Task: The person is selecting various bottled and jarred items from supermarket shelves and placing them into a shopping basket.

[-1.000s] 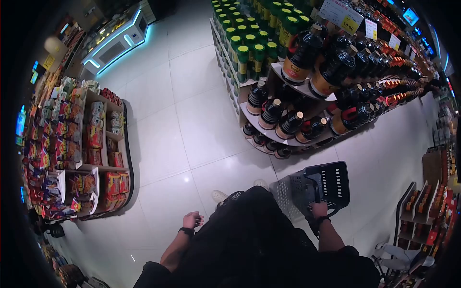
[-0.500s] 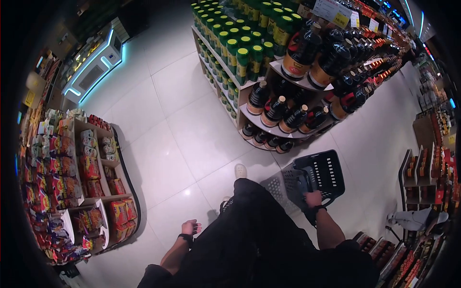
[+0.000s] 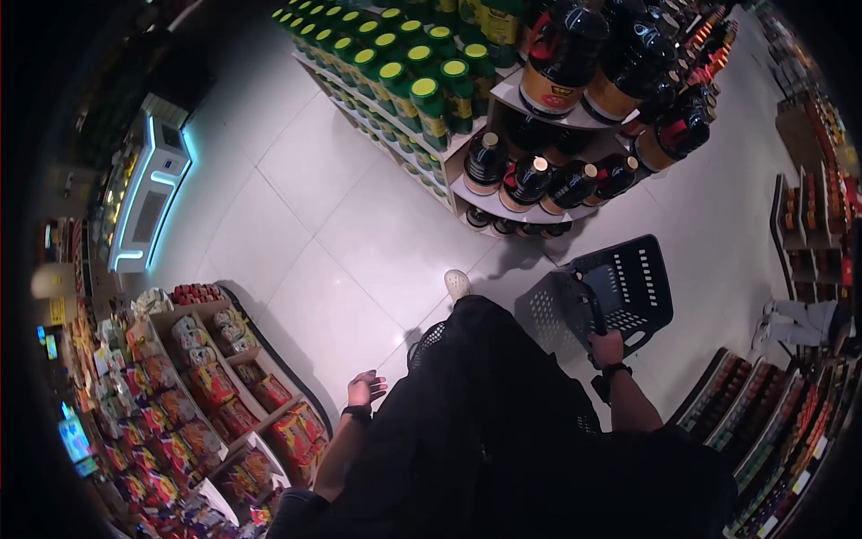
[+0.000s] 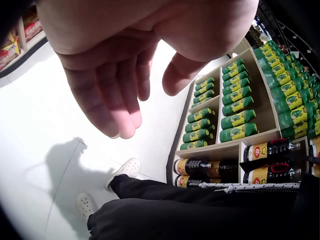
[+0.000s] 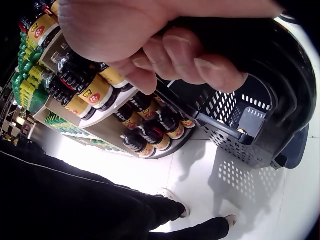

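Note:
My right hand (image 3: 606,349) grips the handle of a dark grey shopping basket (image 3: 660,287) at my right side. In the right wrist view its fingers (image 5: 185,55) curl round the black handle, and the perforated basket wall (image 5: 232,140) shows below. At my left side the left hand (image 3: 366,388) hangs loose and holds nothing. The left wrist view shows that hand's fingers (image 4: 107,95) relaxed over the pale floor, with the thumb apart from them.
Ahead stands a shelf end with large dark bottles (image 3: 561,67) and, left of them, green yellow-capped containers (image 3: 426,103). A rack of packaged snacks (image 3: 211,382) is at the left. Further off are a lit display case (image 3: 148,198), right-hand shelves (image 3: 754,404) and a person in grey trousers (image 3: 795,323).
I have walked forward, and the view has turned: the bottle shelf looms nearer and the snack rack has swung closer on the left. My right hand keeps its grip on the basket.

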A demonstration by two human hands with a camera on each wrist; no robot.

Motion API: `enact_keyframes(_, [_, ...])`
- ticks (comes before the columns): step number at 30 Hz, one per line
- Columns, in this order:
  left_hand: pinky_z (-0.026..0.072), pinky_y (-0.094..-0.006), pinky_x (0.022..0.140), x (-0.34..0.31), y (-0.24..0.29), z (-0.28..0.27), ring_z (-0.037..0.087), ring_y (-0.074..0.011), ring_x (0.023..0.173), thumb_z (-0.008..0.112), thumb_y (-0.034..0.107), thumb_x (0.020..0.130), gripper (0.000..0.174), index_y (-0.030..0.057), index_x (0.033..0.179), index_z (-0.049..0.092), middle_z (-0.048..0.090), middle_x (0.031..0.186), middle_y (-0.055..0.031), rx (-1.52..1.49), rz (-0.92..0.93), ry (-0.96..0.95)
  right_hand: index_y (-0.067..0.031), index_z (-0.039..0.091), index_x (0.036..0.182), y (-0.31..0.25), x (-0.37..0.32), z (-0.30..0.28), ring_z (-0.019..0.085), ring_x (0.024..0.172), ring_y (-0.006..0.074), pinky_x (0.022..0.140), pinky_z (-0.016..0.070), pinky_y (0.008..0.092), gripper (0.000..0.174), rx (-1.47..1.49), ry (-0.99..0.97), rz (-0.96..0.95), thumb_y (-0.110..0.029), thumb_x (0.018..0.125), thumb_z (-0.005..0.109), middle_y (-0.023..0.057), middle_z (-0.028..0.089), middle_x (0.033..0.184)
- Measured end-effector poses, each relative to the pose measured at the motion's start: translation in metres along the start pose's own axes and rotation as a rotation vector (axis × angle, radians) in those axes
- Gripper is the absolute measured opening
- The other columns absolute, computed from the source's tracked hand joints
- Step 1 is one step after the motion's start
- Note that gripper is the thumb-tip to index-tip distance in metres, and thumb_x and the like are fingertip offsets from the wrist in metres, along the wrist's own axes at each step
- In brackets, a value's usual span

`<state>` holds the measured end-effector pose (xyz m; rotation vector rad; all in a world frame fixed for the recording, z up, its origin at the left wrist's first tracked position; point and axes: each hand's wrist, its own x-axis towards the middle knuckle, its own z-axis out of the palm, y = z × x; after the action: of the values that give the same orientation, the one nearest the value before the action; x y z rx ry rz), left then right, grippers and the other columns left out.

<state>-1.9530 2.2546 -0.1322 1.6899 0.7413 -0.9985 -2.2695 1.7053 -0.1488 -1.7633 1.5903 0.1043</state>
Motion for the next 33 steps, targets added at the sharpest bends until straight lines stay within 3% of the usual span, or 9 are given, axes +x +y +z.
enact_keyframes(1, [0.0595,-0.0388,0.072,0.005,0.015,-0.004,0.071,-0.0294,0.084,0.056,0.016,0.099,0.033,-0.0029,0.126,0.057,0.071,0.105,-0.0206,0.038,-0.002,0.001,0.0040,0.066,0.074,-0.003,0.001,0.006,0.065,0.052,0.0281,0.051,0.0497,0.0415,0.021,-0.041,0.027,-0.024,-0.017,0.075,0.072,0.0148,0.064,0.063])
enact_keyframes(4, [0.0595,-0.0397,0.073,0.012,0.065,-0.005,0.071,-0.0298,0.086,0.055,0.017,0.099,0.036,-0.0023,0.129,0.056,0.070,0.108,-0.0217,0.180,0.006,-0.009,0.0051,0.071,0.086,-0.046,-0.026,-0.004,0.069,0.084,0.0435,0.076,0.0525,0.0495,0.031,-0.113,-0.069,0.040,-0.024,0.075,0.073,0.0278,0.069,0.083])
enact_keyframes(7, [0.0597,-0.0406,0.073,0.017,0.109,-0.003,0.071,-0.0306,0.088,0.055,0.017,0.100,0.039,-0.0033,0.133,0.054,0.070,0.111,-0.0230,0.280,0.001,-0.064,0.0052,0.068,0.079,-0.054,-0.041,0.012,0.067,0.071,0.0393,0.068,0.0500,0.0474,0.030,-0.082,-0.012,0.015,-0.024,0.077,0.071,0.0232,0.066,0.072])
enact_keyframes(9, [0.0599,-0.0405,0.074,0.025,0.137,0.002,0.071,-0.0305,0.089,0.055,0.017,0.100,0.039,-0.0040,0.133,0.054,0.070,0.111,-0.0233,0.315,0.002,-0.091,0.0036,0.070,0.081,-0.059,-0.048,0.021,0.067,0.075,0.0402,0.070,0.0502,0.0480,0.030,-0.088,-0.012,0.039,-0.026,0.076,0.073,0.0225,0.067,0.073])
enact_keyframes(11, [0.0604,-0.0397,0.075,0.056,0.140,-0.015,0.072,-0.0301,0.087,0.055,0.017,0.098,0.039,-0.0047,0.131,0.054,0.070,0.108,-0.0226,0.407,0.132,-0.205,0.0037,0.070,0.083,-0.070,-0.058,0.027,0.067,0.075,0.0405,0.070,0.0504,0.0481,0.031,-0.087,-0.029,0.090,-0.027,0.076,0.073,0.0231,0.067,0.074])
enact_keyframes(14, [0.0607,-0.0395,0.074,0.059,0.187,0.001,0.072,-0.0297,0.086,0.055,0.015,0.096,0.039,-0.0042,0.130,0.055,0.071,0.105,-0.0210,0.335,0.021,-0.172,0.0041,0.070,0.083,-0.084,-0.075,0.038,0.067,0.075,0.0406,0.070,0.0505,0.0482,0.031,-0.059,-0.047,0.102,-0.026,0.076,0.073,0.0233,0.067,0.074])
enact_keyframes(23, [0.0609,-0.0395,0.075,0.109,0.245,-0.015,0.072,-0.0303,0.088,0.056,0.016,0.096,0.037,-0.0033,0.127,0.058,0.071,0.105,-0.0208,0.373,0.033,-0.226,0.0033,0.072,0.086,-0.135,-0.130,0.093,0.068,0.083,0.0434,0.077,0.0532,0.0492,0.033,-0.048,-0.053,0.173,-0.028,0.074,0.072,0.0261,0.069,0.082])
enact_keyframes(28, [0.0610,-0.0401,0.075,0.145,0.259,-0.071,0.072,-0.0309,0.089,0.057,0.017,0.096,0.036,-0.0037,0.126,0.059,0.071,0.107,-0.0212,0.352,0.045,-0.297,0.0025,0.072,0.085,-0.160,-0.153,0.140,0.070,0.080,0.0405,0.076,0.0536,0.0467,0.030,-0.053,-0.018,0.140,-0.026,0.075,0.073,0.0233,0.070,0.080])
enact_keyframes(33, [0.0605,-0.0408,0.075,0.180,0.275,-0.148,0.072,-0.0321,0.088,0.055,0.016,0.096,0.034,-0.0039,0.124,0.060,0.071,0.106,-0.0219,0.286,0.065,-0.293,0.0037,0.073,0.085,-0.206,-0.172,0.175,0.072,0.075,0.0315,0.072,0.0534,0.0414,0.025,0.094,0.027,0.318,-0.019,0.074,0.072,0.0205,0.070,0.075])
